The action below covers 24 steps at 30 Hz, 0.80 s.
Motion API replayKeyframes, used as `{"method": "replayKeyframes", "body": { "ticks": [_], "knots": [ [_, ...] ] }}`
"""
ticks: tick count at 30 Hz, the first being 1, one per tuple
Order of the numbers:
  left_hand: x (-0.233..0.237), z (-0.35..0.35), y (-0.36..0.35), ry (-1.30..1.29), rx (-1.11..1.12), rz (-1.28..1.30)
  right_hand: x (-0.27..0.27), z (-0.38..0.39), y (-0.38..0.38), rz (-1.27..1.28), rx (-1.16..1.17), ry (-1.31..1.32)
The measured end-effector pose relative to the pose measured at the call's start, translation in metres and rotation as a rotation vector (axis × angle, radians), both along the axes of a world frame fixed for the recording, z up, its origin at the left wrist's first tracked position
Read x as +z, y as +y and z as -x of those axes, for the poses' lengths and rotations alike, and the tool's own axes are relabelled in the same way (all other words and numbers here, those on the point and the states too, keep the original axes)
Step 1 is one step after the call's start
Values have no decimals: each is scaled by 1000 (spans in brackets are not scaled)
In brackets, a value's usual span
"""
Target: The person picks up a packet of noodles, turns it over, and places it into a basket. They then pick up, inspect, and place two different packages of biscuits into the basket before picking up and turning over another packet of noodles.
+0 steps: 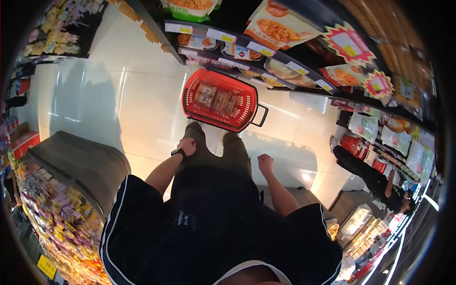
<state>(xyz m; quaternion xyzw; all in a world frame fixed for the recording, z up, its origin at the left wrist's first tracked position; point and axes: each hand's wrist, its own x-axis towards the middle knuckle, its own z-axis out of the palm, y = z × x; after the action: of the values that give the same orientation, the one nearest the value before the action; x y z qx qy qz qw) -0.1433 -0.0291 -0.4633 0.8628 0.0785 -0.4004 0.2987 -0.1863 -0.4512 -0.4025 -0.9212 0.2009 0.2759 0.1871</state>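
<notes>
Red basket (202,75), on floor (147,99), packets (206,94) inside; left hand (189,146), near trousers (202,152), and right hand (266,164): both curled closed.

A glossy, pale tiled floor (152,90) carries a red shopping basket (244,95), set down near the foot of a dark shelf unit (285,59) along the floor's far edge, its black handle (262,117) extending to the right.

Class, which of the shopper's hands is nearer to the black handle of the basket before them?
Right. The right hand hangs behind the black handle; the left hand is farther off, toward the opposite end of the red basket.
</notes>
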Motion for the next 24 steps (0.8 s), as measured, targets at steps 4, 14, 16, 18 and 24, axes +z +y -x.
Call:
{"method": "replayKeyframes", "body": {
  "ticks": [4,14,16,18,24],
  "knots": [
    [-27,10,-11,285,-24,-119,-41,-34,31,-88,-65,1],
    [-68,17,-61,414,-158,-471,-315,-171,113,-274,-35,-50],
    [-90,20,-64,366,-121,-512,-366,-189,127,-208,-46,19],
    [-97,25,-66,308,-111,-524,-466,-176,123,-367,-288,12],
    [-95,40,-59,286,65,-425,-533,-179,159,-17,-419,-28]
  ]
}}
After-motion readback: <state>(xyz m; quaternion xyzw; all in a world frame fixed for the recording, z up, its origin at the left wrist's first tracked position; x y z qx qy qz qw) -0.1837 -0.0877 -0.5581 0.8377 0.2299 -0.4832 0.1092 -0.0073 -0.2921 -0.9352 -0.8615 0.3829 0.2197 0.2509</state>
